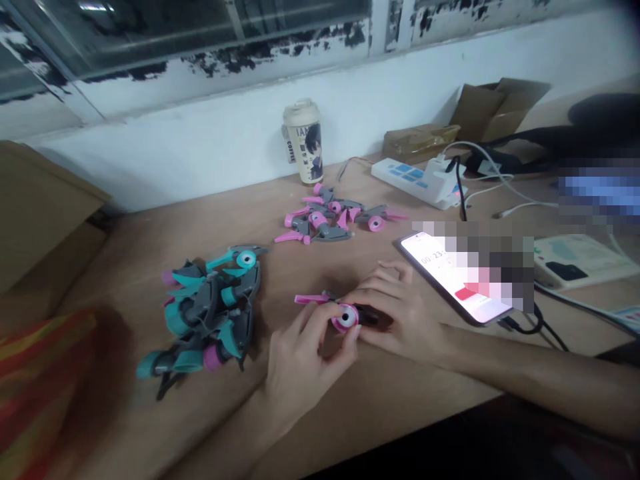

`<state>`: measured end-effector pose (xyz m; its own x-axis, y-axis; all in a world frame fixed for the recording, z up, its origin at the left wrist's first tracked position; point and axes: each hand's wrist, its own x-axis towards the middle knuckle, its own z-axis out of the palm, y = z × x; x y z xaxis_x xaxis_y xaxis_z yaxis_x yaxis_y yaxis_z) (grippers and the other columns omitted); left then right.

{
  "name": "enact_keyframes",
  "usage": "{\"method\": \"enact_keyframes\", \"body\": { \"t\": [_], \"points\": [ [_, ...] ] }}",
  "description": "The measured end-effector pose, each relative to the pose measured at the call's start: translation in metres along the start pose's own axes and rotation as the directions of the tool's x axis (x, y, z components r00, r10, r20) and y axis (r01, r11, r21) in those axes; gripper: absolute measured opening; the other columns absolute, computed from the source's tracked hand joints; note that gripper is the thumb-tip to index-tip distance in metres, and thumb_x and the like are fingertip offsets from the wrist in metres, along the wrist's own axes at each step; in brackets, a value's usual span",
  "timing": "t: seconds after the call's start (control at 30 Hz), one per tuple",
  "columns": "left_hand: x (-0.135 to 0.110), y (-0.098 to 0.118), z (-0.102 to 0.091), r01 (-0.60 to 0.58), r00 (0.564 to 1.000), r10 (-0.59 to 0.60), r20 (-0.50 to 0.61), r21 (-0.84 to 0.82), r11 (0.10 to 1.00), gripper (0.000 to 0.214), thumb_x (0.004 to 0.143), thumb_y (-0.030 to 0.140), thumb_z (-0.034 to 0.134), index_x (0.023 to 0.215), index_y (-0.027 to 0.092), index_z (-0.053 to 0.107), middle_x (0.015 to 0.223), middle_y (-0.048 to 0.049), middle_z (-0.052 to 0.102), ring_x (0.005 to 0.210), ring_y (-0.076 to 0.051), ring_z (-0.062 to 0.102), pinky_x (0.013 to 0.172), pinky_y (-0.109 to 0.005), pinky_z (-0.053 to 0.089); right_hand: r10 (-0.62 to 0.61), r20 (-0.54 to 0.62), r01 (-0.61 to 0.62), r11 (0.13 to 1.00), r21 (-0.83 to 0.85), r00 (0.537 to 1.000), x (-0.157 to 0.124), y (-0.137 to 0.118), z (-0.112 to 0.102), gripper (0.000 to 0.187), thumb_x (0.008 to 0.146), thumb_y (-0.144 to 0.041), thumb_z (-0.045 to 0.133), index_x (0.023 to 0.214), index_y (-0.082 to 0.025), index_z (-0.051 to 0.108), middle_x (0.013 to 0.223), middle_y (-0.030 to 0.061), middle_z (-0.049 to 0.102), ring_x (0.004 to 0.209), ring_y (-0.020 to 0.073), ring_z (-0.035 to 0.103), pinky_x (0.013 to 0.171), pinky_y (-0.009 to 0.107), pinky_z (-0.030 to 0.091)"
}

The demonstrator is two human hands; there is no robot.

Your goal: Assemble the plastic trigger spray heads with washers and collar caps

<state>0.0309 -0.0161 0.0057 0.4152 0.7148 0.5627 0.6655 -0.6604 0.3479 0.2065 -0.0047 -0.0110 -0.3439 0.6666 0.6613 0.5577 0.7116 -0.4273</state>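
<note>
A pink and grey trigger spray head (345, 317) is held between my two hands above the table. My left hand (305, 347) pinches its pink collar between thumb and fingers, and the collar's round opening faces me. Wrapped around its dark grey body is my right hand (395, 310), which partly hides it. The pink trigger sticks out to the left. A pile of teal and grey spray heads (213, 310), some with pink collars, lies left of my hands. Farther back sits a smaller group of pink and grey spray heads (327, 217).
A lit phone (440, 273) with a cable lies right of my hands. Behind it are a white power strip (410, 180), cords and a small carton (420, 141). A patterned cup (306, 143) stands by the wall. At left are a cardboard box (45, 207) and a red-yellow bag (45, 380).
</note>
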Motion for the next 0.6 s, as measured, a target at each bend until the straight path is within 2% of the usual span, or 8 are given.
{"method": "enact_keyframes", "body": {
  "t": [0.13, 0.43, 0.6],
  "points": [
    [0.0006, -0.0008, -0.0017, -0.002, 1.000, 0.003, 0.017, -0.038, 0.999, 0.008, 0.080, 0.023, 0.059, 0.086, 0.017, 0.061, 0.068, 0.0010, 0.060, 0.050, -0.008, 0.049, 0.053, -0.020, 0.044, 0.002, 0.006, -0.002, 1.000, -0.013, 1.000, -0.0010, 0.0008, 0.0001, 0.012, 0.080, -0.030, 0.061, 0.089, -0.021, 0.060, 0.079, -0.0029, 0.066, 0.079, 0.0136, 0.057, 0.091, 0.038, 0.025],
    [-0.0004, 0.0012, -0.0006, 0.001, 0.998, 0.000, 0.065, -0.022, 1.000, 0.014, 0.081, 0.023, 0.057, 0.094, 0.018, 0.061, 0.059, 0.0038, 0.055, 0.047, -0.008, 0.049, 0.047, -0.019, 0.040, -0.036, -0.013, 0.036, 0.999, -0.033, 0.999, -0.0038, 0.0060, 0.0018, 0.013, 0.080, -0.027, 0.060, 0.091, -0.021, 0.061, 0.080, -0.0017, 0.065, 0.079, 0.0144, 0.056, 0.091, 0.039, 0.029],
    [-0.0019, -0.0012, 0.0010, -0.008, 0.998, 0.006, 0.069, 0.030, 1.000, 0.017, 0.083, 0.025, 0.056, 0.098, 0.018, 0.059, 0.055, 0.0057, 0.050, 0.045, -0.008, 0.048, 0.045, -0.018, 0.039, 0.020, 0.017, -0.019, 0.999, -0.045, 1.000, -0.0014, 0.0058, 0.0011, 0.014, 0.081, -0.030, 0.059, 0.091, -0.021, 0.062, 0.082, -0.0008, 0.066, 0.082, 0.0154, 0.056, 0.092, 0.040, 0.028]
  ]
}}
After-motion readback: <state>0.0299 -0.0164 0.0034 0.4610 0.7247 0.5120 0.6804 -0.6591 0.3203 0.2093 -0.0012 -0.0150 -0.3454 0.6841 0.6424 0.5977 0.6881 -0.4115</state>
